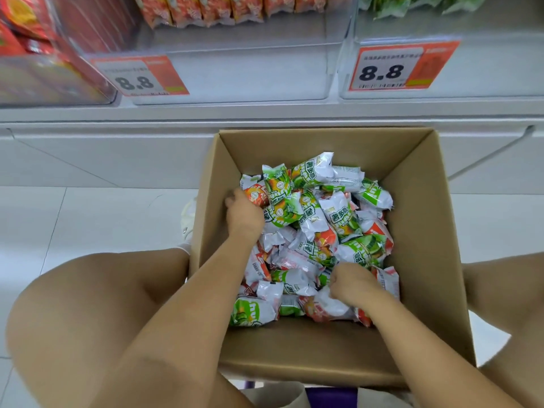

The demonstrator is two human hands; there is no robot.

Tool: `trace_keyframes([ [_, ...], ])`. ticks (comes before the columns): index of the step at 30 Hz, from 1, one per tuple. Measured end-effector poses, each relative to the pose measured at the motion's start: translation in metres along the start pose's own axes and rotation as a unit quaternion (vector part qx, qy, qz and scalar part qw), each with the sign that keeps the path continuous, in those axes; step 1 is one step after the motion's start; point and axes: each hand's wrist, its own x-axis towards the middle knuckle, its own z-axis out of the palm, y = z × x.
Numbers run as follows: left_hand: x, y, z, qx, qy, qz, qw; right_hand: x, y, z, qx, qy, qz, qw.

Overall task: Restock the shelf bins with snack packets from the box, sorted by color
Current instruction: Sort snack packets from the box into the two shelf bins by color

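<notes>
An open cardboard box stands on the floor between my knees, holding several green and orange snack packets in a mixed heap. My left hand is down in the box at its left side, fingers curled into the pile around an orange packet. My right hand is lower in the box, fingers curled into packets near the front; what it grips is hidden. Above, clear shelf bins hold red packets, orange packets and green packets.
Two orange price tags reading 8.8 hang on the bin fronts. A white shelf ledge runs between bins and box. White tiled floor lies to the left; my bare knees flank the box.
</notes>
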Motion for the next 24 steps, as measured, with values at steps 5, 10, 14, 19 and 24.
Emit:
trace_keyframes([
  [5, 0.004, 0.006, 0.012, 0.047, -0.019, 0.032, 0.998, -0.022, 0.005, -0.070, 0.038, 0.092, -0.044, 0.994],
  [10, 0.026, 0.008, 0.006, 0.245, -0.020, 0.166, 0.955, -0.028, 0.010, -0.087, 0.295, 0.162, -0.064, 0.939],
  [14, 0.050, 0.014, 0.011, 0.245, -0.071, 0.186, 0.949, -0.031, 0.011, -0.080, 0.567, 0.149, -0.037, 0.810],
  [19, 0.059, 0.007, 0.013, 0.238, -0.097, 0.120, 0.959, -0.035, 0.013, -0.077, 0.690, 0.136, 0.002, 0.711],
  [24, 0.043, -0.005, 0.009, 0.092, -0.096, 0.027, 0.991, -0.037, 0.010, -0.083, 0.709, 0.216, 0.020, 0.671],
])
